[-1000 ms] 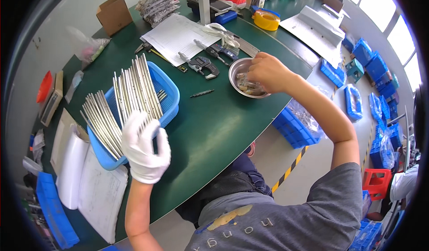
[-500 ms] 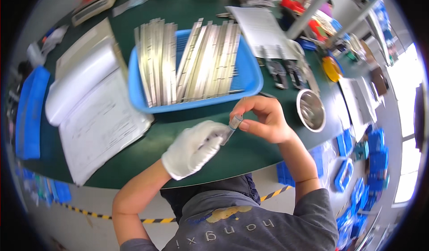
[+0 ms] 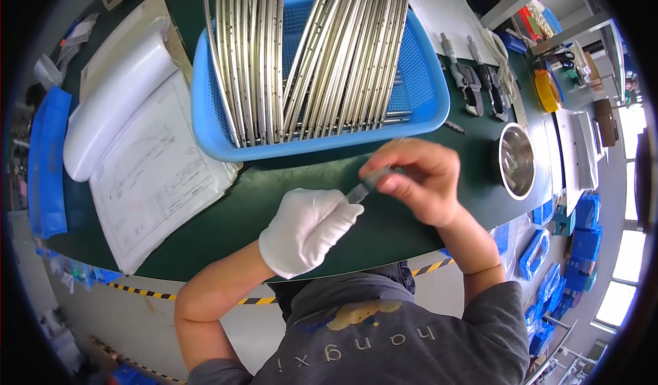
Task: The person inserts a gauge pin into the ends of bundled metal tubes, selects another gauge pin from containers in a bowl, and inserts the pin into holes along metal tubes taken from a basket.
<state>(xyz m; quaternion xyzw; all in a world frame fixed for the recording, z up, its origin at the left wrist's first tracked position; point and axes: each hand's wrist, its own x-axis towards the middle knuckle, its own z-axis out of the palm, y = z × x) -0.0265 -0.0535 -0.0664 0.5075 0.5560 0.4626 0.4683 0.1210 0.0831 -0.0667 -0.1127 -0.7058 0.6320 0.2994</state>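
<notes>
My left hand (image 3: 307, 229), in a white glove, is closed around the lower end of a small metal piece (image 3: 363, 187) just above the green table (image 3: 226, 220). My bare right hand (image 3: 417, 179) pinches the upper end of the same piece with thumb and fingers. Both hands meet in front of a blue plastic basket (image 3: 425, 111) that holds several long curved metal strips (image 3: 322, 56). The piece is partly hidden by my fingers.
A steel bowl (image 3: 517, 160) with small parts sits to the right. Two measuring tools (image 3: 476, 80) lie beyond it beside white paper. Printed drawings (image 3: 154, 172) and a white foam roll (image 3: 116, 90) lie at the left. Blue bins (image 3: 582, 234) stand off the table's right edge.
My right hand left the steel bowl and came to my gloved left hand, which let go of the basket. Both now hold a small metal piece close in front of me.
</notes>
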